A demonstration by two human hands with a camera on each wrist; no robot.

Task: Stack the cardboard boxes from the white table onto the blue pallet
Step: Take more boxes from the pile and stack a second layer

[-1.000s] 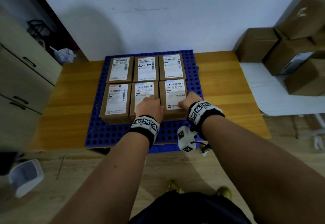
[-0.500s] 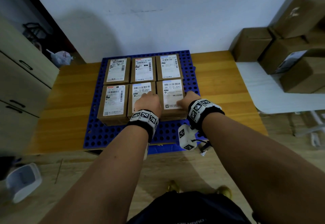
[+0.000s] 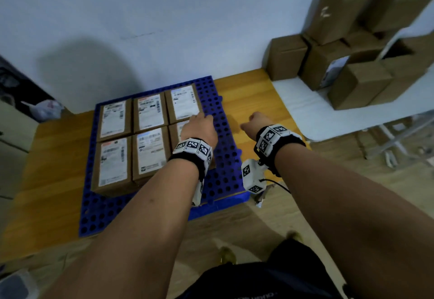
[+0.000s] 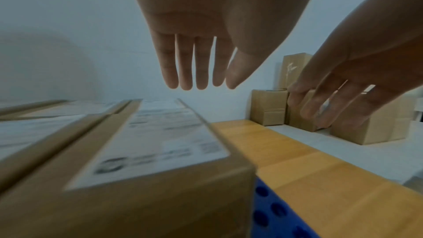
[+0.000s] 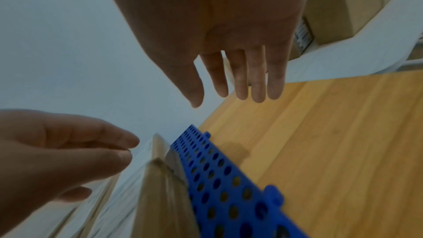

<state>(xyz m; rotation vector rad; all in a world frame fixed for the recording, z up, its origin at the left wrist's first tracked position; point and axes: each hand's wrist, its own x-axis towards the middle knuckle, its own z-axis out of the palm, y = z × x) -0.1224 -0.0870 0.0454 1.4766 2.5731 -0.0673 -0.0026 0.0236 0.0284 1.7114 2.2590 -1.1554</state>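
Both grips are wide and empty: the left hand (image 3: 199, 129) hovers over the right-hand boxes on the blue pallet (image 3: 218, 157), the right hand (image 3: 254, 122) over the wooden desk (image 3: 249, 92) beyond the pallet's right edge. Six labelled boxes (image 3: 150, 153) already sit on the pallet; more cardboard boxes (image 3: 352, 68) wait heaped on the white desk (image 3: 312, 110). That heap looks untidy, so pulling a low box could topple its neighbours. Only the wrist views show the straightened fingers (image 4: 201, 71); only the head view shows the whole layer.
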